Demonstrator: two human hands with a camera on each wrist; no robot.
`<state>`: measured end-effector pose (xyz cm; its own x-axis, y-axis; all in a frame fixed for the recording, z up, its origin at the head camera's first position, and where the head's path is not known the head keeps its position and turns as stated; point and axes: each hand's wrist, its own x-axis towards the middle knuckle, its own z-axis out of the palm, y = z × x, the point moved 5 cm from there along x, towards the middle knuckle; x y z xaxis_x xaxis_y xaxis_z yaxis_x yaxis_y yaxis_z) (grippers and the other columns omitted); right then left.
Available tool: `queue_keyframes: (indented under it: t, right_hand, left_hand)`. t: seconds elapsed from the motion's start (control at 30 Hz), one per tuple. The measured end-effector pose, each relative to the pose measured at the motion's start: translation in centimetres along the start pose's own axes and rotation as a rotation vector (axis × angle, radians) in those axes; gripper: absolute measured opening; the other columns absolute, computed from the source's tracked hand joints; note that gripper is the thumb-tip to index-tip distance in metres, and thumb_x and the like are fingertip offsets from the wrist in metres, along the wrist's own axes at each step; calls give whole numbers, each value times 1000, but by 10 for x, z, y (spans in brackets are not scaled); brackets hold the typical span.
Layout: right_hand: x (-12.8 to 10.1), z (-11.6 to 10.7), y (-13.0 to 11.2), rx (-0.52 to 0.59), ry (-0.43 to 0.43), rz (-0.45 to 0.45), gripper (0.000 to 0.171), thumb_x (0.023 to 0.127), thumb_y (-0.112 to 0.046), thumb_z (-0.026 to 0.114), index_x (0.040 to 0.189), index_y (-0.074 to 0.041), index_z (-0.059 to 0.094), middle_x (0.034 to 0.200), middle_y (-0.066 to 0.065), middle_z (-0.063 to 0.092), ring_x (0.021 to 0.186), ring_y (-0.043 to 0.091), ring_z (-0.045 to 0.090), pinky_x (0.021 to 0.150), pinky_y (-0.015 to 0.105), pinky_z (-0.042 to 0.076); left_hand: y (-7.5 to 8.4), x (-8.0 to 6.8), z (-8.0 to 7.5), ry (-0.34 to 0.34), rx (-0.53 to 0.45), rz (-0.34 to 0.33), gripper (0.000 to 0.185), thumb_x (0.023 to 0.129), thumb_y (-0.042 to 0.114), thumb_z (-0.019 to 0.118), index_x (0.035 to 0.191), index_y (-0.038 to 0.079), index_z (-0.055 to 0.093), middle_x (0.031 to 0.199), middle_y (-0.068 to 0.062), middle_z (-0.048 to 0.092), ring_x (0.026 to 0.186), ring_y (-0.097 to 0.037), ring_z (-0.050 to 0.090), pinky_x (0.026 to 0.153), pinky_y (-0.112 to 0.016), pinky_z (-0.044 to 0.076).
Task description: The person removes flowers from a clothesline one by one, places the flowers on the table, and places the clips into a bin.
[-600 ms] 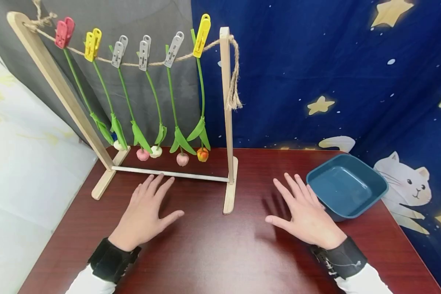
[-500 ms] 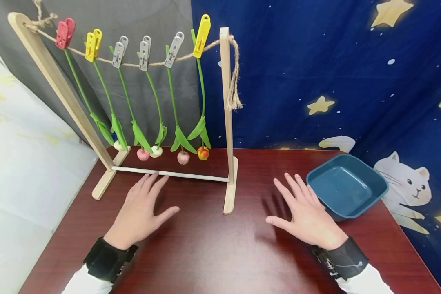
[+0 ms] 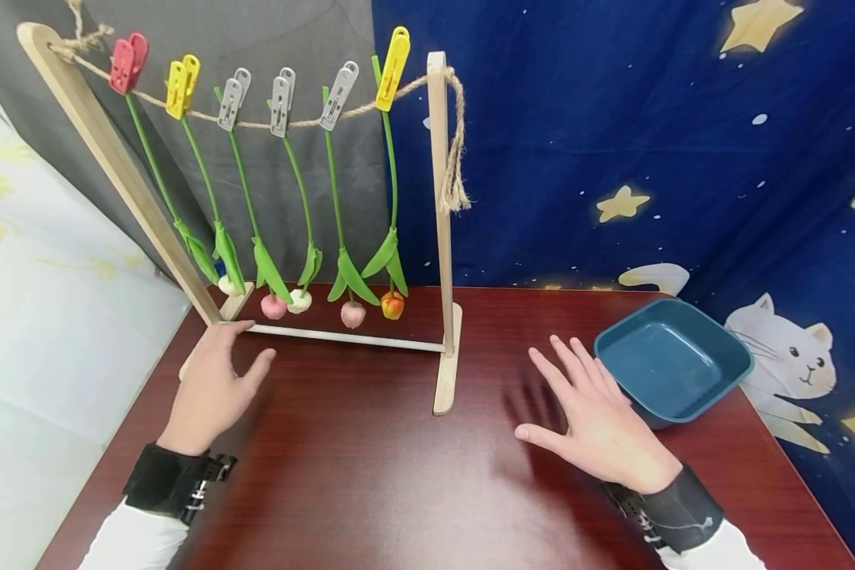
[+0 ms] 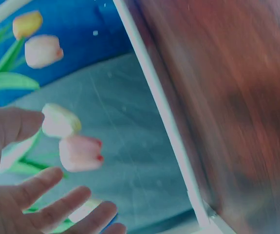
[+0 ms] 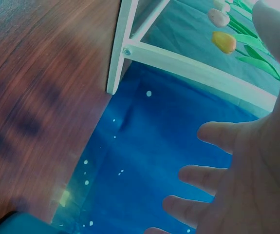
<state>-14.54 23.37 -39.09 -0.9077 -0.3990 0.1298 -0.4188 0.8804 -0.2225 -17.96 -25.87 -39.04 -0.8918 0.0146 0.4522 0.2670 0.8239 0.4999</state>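
My left hand (image 3: 212, 384) hovers over the left foot of a wooden rack (image 3: 442, 206), thumb and fingers spread, holding nothing. Its fingertips overlap the left end of the rack's white bottom rod (image 3: 342, 337) in the head view. Several tulips hang upside down from a twine line (image 3: 302, 123), each stem clipped by a clothespin. A red clothespin (image 3: 128, 63) is leftmost, a yellow clothespin (image 3: 393, 69) rightmost, with grey ones between. An orange tulip (image 3: 393, 305) and a pink tulip (image 4: 81, 153) are among the blooms. My right hand (image 3: 602, 423) is spread above the table beside a blue basin (image 3: 673, 360).
The dark red wooden table (image 3: 399, 467) runs up to a blue star curtain (image 3: 577, 158) and a grey cloth (image 3: 278, 39) behind the rack. A pale curtain (image 3: 36, 317) hangs along the left side. The rack's right foot (image 3: 447, 372) stands near mid-table.
My left hand has moved left, from the middle of the bottom rod to the rack's left foot. My right hand has stayed almost still, and the tulips have swung slightly.
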Motion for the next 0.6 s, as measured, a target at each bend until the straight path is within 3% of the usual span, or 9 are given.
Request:
queue_keyframes:
  t: [0.27, 0.5, 0.6]
  right_hand:
    - [-3, -2, -4, 2, -19, 10, 106, 89, -80, 64, 169, -22, 29, 175, 16, 19, 160, 44, 13, 121, 70, 20]
    - [-6, -1, -5, -6, -23, 10, 106, 88, -82, 63, 169, -22, 31, 174, 16, 20, 160, 44, 14, 120, 72, 23]
    - [-7, 0, -6, -2, -30, 14, 106, 88, -83, 63, 169, -22, 32, 174, 15, 20, 160, 44, 14, 120, 71, 23]
  left_hand:
    - [-47, 19, -14, 183, -54, -158, 47, 99, 14, 69, 136, -12, 56, 125, -34, 57, 112, -50, 55, 90, -60, 41]
    - [-80, 35, -22, 294, -125, -300, 57, 101, 15, 64, 148, -12, 44, 132, -32, 52, 112, -43, 55, 85, -26, 35]
    - [-92, 43, -23, 307, -119, -328, 61, 102, 17, 65, 151, -10, 42, 135, -30, 53, 115, -42, 56, 85, -21, 34]
